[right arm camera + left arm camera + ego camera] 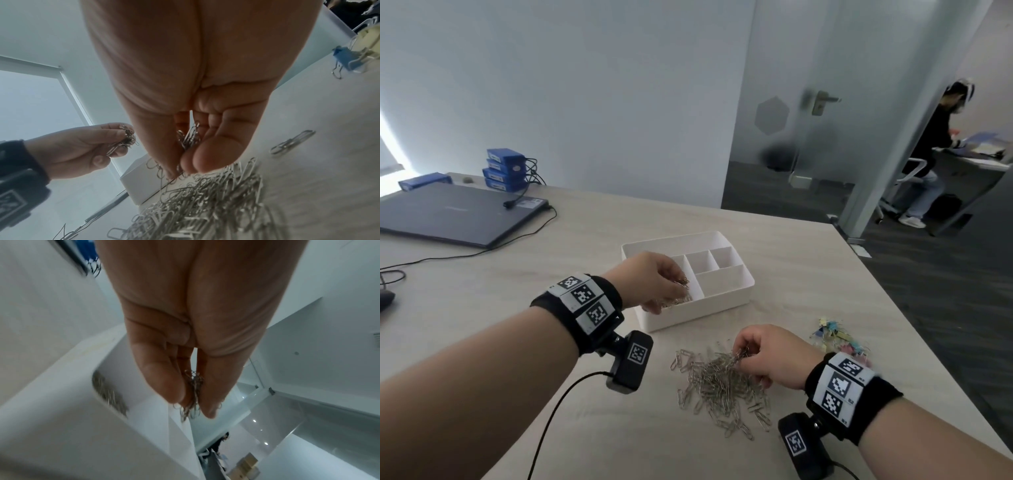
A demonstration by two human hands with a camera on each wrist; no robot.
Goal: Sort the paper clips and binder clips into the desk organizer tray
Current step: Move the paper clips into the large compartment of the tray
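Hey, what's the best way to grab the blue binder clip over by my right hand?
Probably pinch the blue binder clip by its folded blue body, coming from above: it lies flat on the desk, and its wire handles splay sideways, tangled with the yellow clip behind it.

Left hand point(654, 281) over white organizer tray point(726, 301), pinching paper clips above near-left compartment. Right hand point(767, 356) pinching clips from silver paper clip pile point(719, 387). Coloured binder clips point(835, 337) just right. Closed laptop point(455, 212) far left.
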